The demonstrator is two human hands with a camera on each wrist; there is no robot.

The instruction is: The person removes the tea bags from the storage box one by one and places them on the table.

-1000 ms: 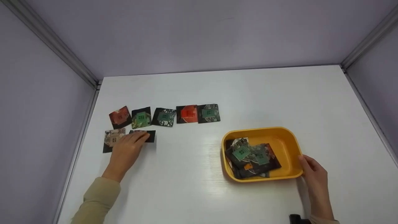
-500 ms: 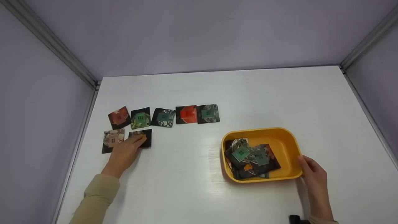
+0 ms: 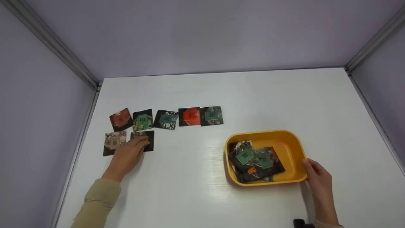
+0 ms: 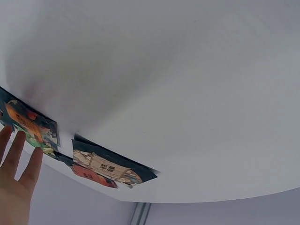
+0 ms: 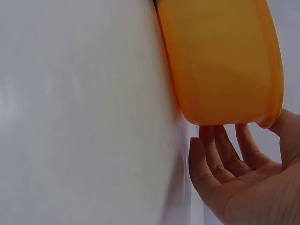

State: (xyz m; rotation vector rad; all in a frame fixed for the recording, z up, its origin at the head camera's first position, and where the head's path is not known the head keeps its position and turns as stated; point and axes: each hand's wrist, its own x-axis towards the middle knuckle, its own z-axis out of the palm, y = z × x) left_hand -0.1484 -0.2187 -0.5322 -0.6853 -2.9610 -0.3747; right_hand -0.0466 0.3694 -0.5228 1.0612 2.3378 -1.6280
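Observation:
My left hand (image 3: 128,156) rests its fingertips on a dark square printed packet (image 3: 150,146) with an orange label, flat on the table. The left wrist view shows straight, spread fingers (image 4: 14,152) touching that packet (image 4: 28,123). Just left of it lies a beige-labelled packet (image 3: 114,142). Over at the right, my right hand (image 3: 319,179) holds the yellow plastic tub (image 3: 292,158) by its right end. Its thumb is at the rim and its fingers are against the outer wall (image 5: 220,70). Several dark packets (image 3: 258,161) are heaped in the tub's left part.
Behind my left hand runs a row of packets: red (image 3: 121,119), green (image 3: 143,120), dark teal (image 3: 166,119), bright red (image 3: 190,116) and grey-green (image 3: 212,116). Pale walls (image 3: 202,38) enclose the white table (image 3: 186,177) at the back and sides.
The dark packet under my left hand has gone from tilted to flat on the table, and has shifted slightly left. My right hand and the tub stay in place.

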